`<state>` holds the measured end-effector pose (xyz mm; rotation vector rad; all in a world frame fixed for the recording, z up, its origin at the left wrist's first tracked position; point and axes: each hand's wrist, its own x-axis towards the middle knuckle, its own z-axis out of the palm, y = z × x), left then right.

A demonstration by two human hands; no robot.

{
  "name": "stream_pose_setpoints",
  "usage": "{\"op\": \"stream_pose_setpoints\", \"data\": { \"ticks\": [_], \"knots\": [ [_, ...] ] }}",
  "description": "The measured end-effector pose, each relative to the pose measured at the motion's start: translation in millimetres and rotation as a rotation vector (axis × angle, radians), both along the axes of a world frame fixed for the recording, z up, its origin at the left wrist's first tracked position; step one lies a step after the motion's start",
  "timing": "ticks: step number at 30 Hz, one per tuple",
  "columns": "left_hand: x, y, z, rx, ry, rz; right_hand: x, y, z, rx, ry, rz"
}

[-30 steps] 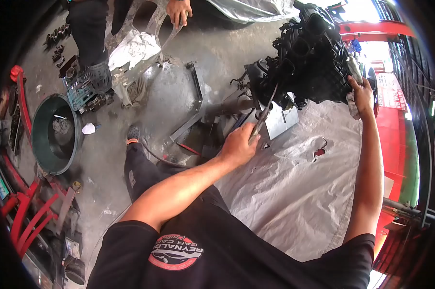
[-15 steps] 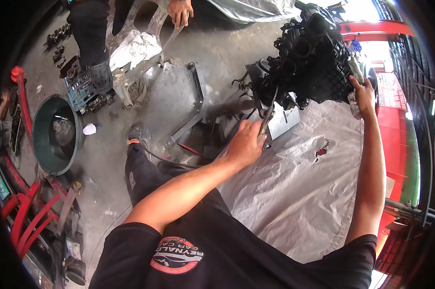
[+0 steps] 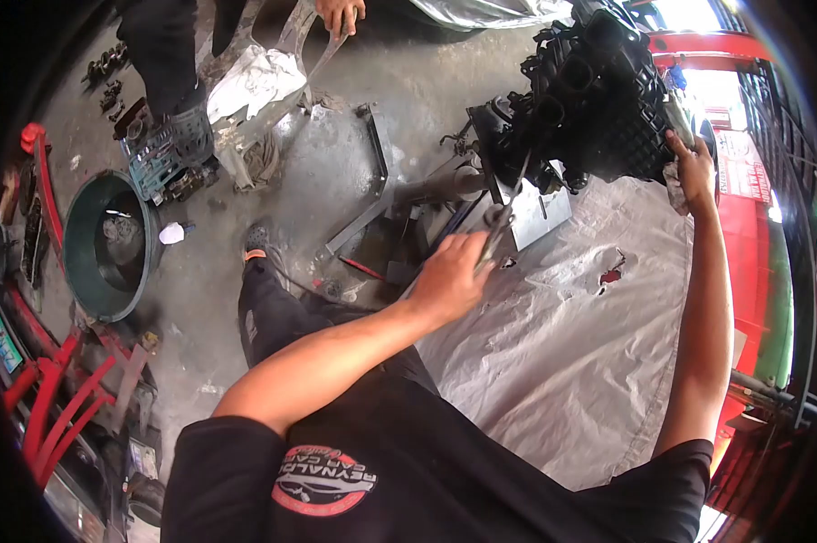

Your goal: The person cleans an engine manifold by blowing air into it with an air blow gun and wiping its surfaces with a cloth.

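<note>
Person's L hand (image 3: 454,276) had fingers clamped on a thin-tipped tool (image 3: 497,217), tip at the underside of the blk part (image 3: 598,109). R hand (image 3: 693,172) had fingers closed on a rag (image 3: 673,181) at the part's R edge. Part sat tilted by the far end of the gray sheet (image 3: 562,335), near a metal plate (image 3: 540,217); couldn't tell what bore its wt. Co-worker's hand (image 3: 341,14) was well apart, nr a white cloth (image 3: 255,81). Green tub (image 3: 78,262) stood on the floor, far L.

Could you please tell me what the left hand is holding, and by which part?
The left hand holds a slim metal tool by its handle, the thin tip pointing toward the black part.
</note>
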<state>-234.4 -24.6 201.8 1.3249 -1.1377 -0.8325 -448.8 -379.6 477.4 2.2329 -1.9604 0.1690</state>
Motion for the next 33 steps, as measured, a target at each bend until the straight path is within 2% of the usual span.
{"op": "stream_pose_setpoints", "data": {
  "ticks": [5, 8, 15, 17, 20, 23, 27, 29, 33],
  "knots": [
    [42.1, 28.5, 7.6, 0.098, 0.025, -0.029, -1.4, -2.6, 3.8, -0.003, 0.037, 0.022],
    [51.9, 17.6, 9.6, 0.071, 0.045, -0.042, -3.8, -4.9, 1.3, -0.01, 0.036, 0.023],
    [42.2, 4.1, 3.3, 0.089, 0.092, -0.058, 1.9, 1.4, 5.2, 0.063, -0.086, -0.012],
    [34.0, -2.8, -3.8, 0.08, 0.122, -0.019, -5.8, -1.0, 2.0, 0.018, -0.097, 0.05],
    [26.0, -20.4, -10.6, -0.005, 0.102, 0.017, -5.7, -1.7, 3.9, 0.024, -0.107, 0.039],
    [20.8, -34.3, -8.8, 0.076, 0.109, 0.001, -16.7, -19.2, 3.0, 0.014, -0.085, 0.083],
    [20.2, -14.7, -3.3, 0.048, 0.152, 0.043, -14.9, -19.1, 5.9, 0.061, -0.135, 0.074],
    [22.2, -11.0, -8.1, 0.089, 0.119, -0.008, -15.4, -17.0, 5.1, 0.059, -0.117, 0.033],
    [35.0, 0.7, 4.5, 0.012, 0.136, -0.028, -14.3, -14.2, 6.4, 0.085, -0.099, 0.066]
  ]
}}
